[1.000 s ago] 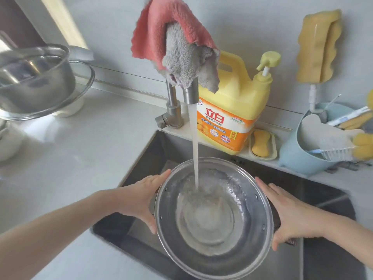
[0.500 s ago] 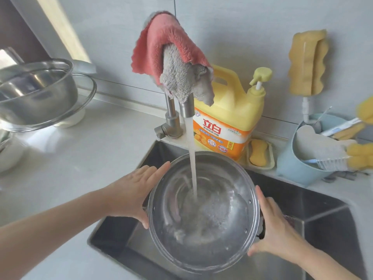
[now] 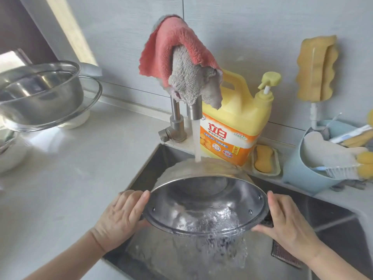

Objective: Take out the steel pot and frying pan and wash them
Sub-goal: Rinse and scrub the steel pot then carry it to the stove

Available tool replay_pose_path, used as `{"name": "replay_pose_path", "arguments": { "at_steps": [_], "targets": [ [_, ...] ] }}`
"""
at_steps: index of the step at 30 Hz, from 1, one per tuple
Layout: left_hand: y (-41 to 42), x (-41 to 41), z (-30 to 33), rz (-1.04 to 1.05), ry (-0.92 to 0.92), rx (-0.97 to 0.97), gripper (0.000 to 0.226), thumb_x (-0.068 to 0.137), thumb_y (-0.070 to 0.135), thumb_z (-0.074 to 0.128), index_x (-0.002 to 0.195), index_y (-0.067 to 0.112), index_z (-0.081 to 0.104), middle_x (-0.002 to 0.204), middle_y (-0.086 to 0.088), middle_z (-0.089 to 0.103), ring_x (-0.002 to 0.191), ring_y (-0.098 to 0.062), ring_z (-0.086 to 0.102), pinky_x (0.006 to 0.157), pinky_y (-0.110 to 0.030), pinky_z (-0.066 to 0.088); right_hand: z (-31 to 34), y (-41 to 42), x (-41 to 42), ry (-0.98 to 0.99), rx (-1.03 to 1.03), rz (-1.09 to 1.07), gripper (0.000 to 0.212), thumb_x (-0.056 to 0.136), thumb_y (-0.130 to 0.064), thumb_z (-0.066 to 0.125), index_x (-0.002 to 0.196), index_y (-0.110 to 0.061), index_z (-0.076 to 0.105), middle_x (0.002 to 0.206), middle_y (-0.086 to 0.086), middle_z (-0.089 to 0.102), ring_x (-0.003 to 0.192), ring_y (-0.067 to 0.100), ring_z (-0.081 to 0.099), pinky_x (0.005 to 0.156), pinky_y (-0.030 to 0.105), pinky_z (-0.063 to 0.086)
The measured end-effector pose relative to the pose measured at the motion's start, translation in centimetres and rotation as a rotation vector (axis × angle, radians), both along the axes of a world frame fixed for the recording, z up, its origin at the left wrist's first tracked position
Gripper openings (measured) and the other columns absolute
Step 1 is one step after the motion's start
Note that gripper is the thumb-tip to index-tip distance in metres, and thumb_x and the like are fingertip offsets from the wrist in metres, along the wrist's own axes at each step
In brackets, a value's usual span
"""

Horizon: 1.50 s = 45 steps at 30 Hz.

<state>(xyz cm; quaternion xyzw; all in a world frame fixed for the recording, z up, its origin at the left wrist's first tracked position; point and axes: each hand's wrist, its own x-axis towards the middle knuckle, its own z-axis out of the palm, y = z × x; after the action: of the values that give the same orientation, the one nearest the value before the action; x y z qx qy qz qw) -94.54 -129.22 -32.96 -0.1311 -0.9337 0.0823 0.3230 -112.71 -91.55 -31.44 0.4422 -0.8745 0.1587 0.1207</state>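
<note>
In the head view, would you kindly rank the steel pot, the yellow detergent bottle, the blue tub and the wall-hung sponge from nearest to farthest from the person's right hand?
1. Steel pot: gripped by the right hand, tipped over the sink.
2. Blue tub: on the counter, up and right.
3. Yellow detergent bottle: behind the sink, beside the tap.
4. Wall-hung sponge: high on the wall.

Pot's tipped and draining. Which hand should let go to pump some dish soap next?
Probably the right hand: the soap bottle and its pump stand behind the sink on that side. The left hand can keep holding the pot.
</note>
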Motion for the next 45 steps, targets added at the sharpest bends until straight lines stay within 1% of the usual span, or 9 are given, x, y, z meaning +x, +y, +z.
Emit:
{"name": "replay_pose_path", "arguments": {
  "at_steps": [8,16,20,24,29,32,34,42,45],
  "targets": [
    [-1.1,-0.1,1.2,0.023,0.029,0.003,0.102,0.081,0.052,0.061,0.152,0.003,0.007,0.108,-0.014,0.046,0.091,-0.031,0.049,0.081,-0.04,0.04,1.3,-1.6,-1.1,0.068,0.029,0.06,0.162,0.034,-0.05,0.094,0.155,-0.006,-0.005,0.104,0.014,0.042,0.086,0.024,0.044,0.076,0.04,0.055],
    [-1.6,-2.2,2.8,0.002,0.042,0.004,0.104,0.081,0.058,0.061,0.151,0.002,0.009,0.109,-0.014,0.047,0.09,-0.03,0.049,0.081,-0.039,0.041,1.9,-2.0,-2.4,0.171,0.021,0.044,0.155,0.034,-0.052,0.094,0.153,-0.004,0.006,0.105,0.015,0.041,0.086,0.027,0.044,0.071,0.045,0.058],
    [-0.8,-3.0,3.2,-0.008,0.027,0.0,0.103,0.083,0.058,0.059,0.152,0.002,0.006,0.11,-0.014,0.047,0.092,-0.029,0.049,0.081,-0.038,0.041,2.0,-0.8,-2.3,0.184,0.031,0.022,0.161,0.036,-0.052,0.094,0.154,-0.002,-0.003,0.105,0.016,0.041,0.086,0.028,0.045,0.078,0.044,0.053],
    [-0.2,-2.6,3.0,-0.005,0.024,0.002,0.1,0.081,0.06,0.059,0.149,0.001,0.014,0.109,-0.014,0.046,0.093,-0.029,0.049,0.082,-0.038,0.04,2.7,-0.3,-1.8,0.158,0.05,0.014,0.157,0.036,-0.052,0.093,0.154,-0.003,0.002,0.105,0.016,0.04,0.086,0.027,0.044,0.071,0.045,0.057],
    [-1.2,-1.3,2.6,0.039,-0.014,-0.004,0.109,0.078,0.06,0.062,0.152,0.001,0.008,0.106,-0.015,0.046,0.091,-0.034,0.05,0.083,-0.042,0.041,2.3,-0.9,-1.3,0.105,0.092,0.012,0.152,0.041,-0.055,0.091,0.154,-0.004,0.003,0.106,0.014,0.041,0.085,0.03,0.052,0.075,0.044,0.056],
    [-1.6,-0.7,2.9,0.055,-0.058,0.012,0.109,0.078,0.062,0.061,0.151,0.0,0.01,0.103,-0.016,0.047,0.089,-0.035,0.05,0.081,-0.044,0.042,2.2,-1.6,-0.9,0.111,0.067,0.036,0.142,0.041,-0.054,0.091,0.147,-0.003,0.012,0.109,0.013,0.04,0.09,0.026,0.044,0.086,0.039,0.044],
    [-1.6,-0.7,3.4,0.055,-0.084,0.029,0.108,0.078,0.063,0.06,0.151,0.0,0.01,0.104,-0.016,0.046,0.089,-0.035,0.049,0.081,-0.044,0.041,2.2,-1.8,-0.8,0.101,0.078,0.036,0.146,0.042,-0.056,0.089,0.151,-0.005,0.008,0.108,0.012,0.04,0.089,0.025,0.042,0.088,0.041,0.037],
    [-1.0,-1.5,5.3,0.068,-0.314,0.106,0.128,0.063,0.072,0.06,0.154,0.005,-0.001,0.111,-0.009,0.045,0.095,-0.028,0.049,0.089,-0.037,0.04,2.6,-0.8,-0.4,-0.027,0.14,-0.02,0.161,0.035,-0.063,0.087,0.155,-0.006,-0.005,0.103,0.004,0.039,0.087,0.018,0.042,0.092,0.038,0.034],
    [-0.7,-2.0,5.7,0.097,-0.448,0.127,0.145,0.049,0.079,0.068,0.154,0.007,-0.003,0.113,-0.004,0.043,0.097,-0.022,0.046,0.093,-0.032,0.038,2.7,-0.2,-0.1,-0.149,0.191,-0.045,0.163,0.036,-0.069,0.083,0.155,-0.012,-0.012,0.11,0.004,0.044,0.096,0.016,0.049,0.092,0.03,0.043]
  ]
}}
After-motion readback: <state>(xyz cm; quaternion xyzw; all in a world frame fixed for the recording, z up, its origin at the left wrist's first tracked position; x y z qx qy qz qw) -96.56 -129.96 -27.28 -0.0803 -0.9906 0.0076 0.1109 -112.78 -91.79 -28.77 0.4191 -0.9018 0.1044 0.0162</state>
